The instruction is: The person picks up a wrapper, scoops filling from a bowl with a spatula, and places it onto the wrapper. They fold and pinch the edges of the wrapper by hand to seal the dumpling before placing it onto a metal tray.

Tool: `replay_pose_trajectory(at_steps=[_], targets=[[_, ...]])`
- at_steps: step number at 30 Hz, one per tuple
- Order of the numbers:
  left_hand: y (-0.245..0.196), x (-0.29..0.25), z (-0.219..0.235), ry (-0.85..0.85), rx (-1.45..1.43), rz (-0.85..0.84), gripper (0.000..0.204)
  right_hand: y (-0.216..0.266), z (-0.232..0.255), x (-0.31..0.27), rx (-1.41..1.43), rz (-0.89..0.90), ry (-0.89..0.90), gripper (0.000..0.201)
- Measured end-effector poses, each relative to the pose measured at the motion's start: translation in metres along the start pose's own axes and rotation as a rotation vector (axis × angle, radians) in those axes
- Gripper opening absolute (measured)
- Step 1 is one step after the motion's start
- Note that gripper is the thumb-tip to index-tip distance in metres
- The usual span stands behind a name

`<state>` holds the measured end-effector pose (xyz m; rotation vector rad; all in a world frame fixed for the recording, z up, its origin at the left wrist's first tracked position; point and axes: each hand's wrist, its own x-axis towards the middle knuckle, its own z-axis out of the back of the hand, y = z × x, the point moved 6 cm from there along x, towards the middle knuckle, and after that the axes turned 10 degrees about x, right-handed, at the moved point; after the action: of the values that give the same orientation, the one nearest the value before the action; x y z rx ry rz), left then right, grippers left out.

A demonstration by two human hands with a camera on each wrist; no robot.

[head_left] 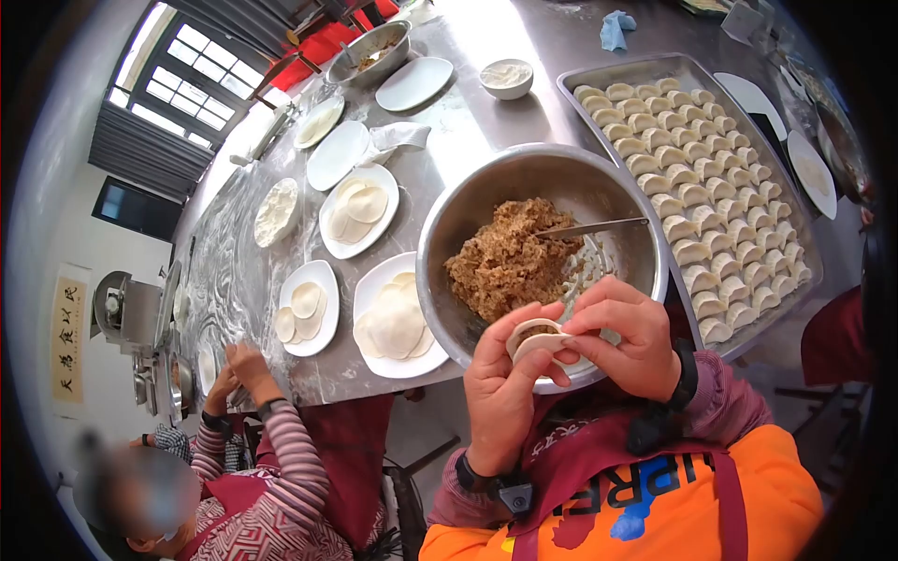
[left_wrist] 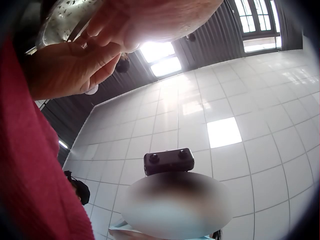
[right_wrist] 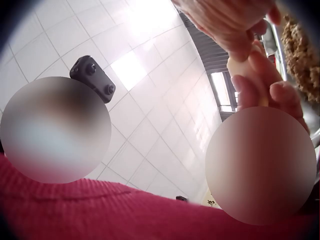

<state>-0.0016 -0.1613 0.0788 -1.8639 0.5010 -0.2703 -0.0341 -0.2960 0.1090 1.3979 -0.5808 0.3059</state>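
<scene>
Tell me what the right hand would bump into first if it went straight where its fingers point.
Past the wrapper it pinches, the right hand would probably bump the left hand, whose fingers grip the other side. Depth is hard to judge.

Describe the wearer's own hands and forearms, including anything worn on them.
Both the left hand and right hand are ungloved. Black bands circle the wrists, with a small, dark, boxy device at the left one. The long sleeves are a dusky pinkish red, finely ribbed. No cables are visible on them.
</scene>
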Motion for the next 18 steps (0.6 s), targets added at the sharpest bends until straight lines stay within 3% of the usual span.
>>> replay_pose_trajectory(at_steps=[9, 12, 15, 18], targets=[[-0.001, -0.002, -0.005, 0.153, 0.112, 0.009, 0.031, -0.002, 0.004, 0.002, 0.037, -0.032, -0.014, 0.013], [-0.004, -0.001, -0.005, 0.103, 0.136, -0.009, 0.032, -0.008, 0.003, 0.003, 0.267, -0.238, -0.103, 0.014], [-0.007, -0.001, -0.008, 0.034, 0.054, -0.018, 0.034, -0.003, 0.004, 0.0, 0.045, 0.005, 0.021, 0.014], [-0.003, -0.001, -0.007, 0.058, -0.059, -0.002, 0.033, 0.002, 0.004, 0.0, 0.024, -0.003, -0.015, 0.014]])
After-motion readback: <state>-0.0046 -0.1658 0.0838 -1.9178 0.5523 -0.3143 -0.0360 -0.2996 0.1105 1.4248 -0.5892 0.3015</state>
